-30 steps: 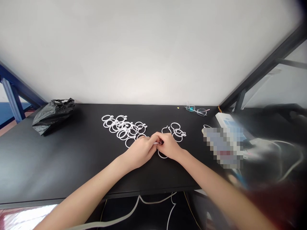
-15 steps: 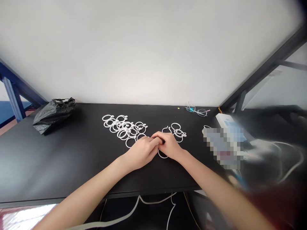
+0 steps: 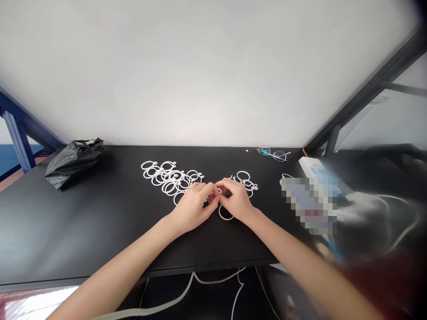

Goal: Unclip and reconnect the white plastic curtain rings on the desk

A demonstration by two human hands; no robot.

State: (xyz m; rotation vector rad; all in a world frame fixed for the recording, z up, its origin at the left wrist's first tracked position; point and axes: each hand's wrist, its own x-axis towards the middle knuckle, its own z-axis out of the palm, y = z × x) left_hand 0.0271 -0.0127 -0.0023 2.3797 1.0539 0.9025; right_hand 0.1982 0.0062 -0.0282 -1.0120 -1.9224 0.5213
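My left hand (image 3: 193,204) and my right hand (image 3: 238,201) meet over the middle of the black table (image 3: 100,231), fingertips pinched together. Between them shows the small white end of a curtain ring (image 3: 219,191); most of it is hidden by fingers. Left of my left hand lies a loose heap of white curtain rings (image 3: 174,164) with small knobbed ends. A smaller group of similar rings (image 3: 256,188) lies just beyond my right hand. One more ring (image 3: 226,219) is partly covered under my right hand.
A crumpled black plastic bag (image 3: 75,162) lies at the back left. Eyeglasses (image 3: 279,156) rest near the wall at the back right. To the right are a blurred-out flat object (image 3: 308,206) and a white box (image 3: 312,166). White cables (image 3: 173,304) hang below the table's front edge.
My fingers have lifted and parted slightly, so the white end between them now shows. My left hand has turned a little. The rings on the table keep their places.
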